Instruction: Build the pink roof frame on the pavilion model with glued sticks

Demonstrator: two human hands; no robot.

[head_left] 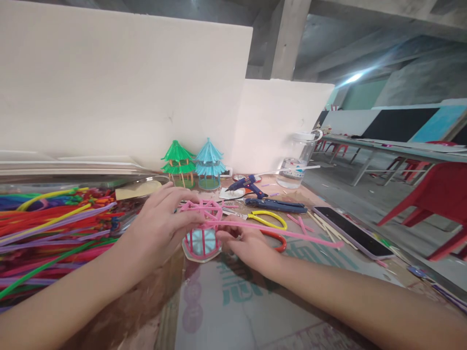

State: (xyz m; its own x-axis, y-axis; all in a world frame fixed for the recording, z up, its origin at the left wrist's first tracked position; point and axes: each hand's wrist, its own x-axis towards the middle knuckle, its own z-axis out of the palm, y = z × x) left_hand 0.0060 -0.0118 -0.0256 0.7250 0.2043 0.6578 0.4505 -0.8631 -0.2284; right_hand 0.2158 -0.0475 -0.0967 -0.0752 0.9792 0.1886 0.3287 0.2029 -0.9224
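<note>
A small pavilion-like frame of pink pipe cleaners (206,210) stands on a pale blue, many-sided base (199,248) in front of me. My left hand (162,216) reaches over its left side, with fingers closed on the upper bars. From the frame a long pink pipe cleaner (295,233) runs out to the right, above my other hand. My right hand (248,243) is at the frame's right side, its fingers curled against it; the exact contact of the fingertips is partly hidden. Behind stand two finished little pavilions, one green (178,163) and one light blue (209,163).
Loose colourful pipe cleaners (54,233) are heaped at left. Beyond my right hand lie yellow-handled scissors (270,218), an orange handle (275,239), a blue glue gun (248,185), a dark blue tool (275,205), sticks and a phone (355,232). A water bottle (296,160) stands behind.
</note>
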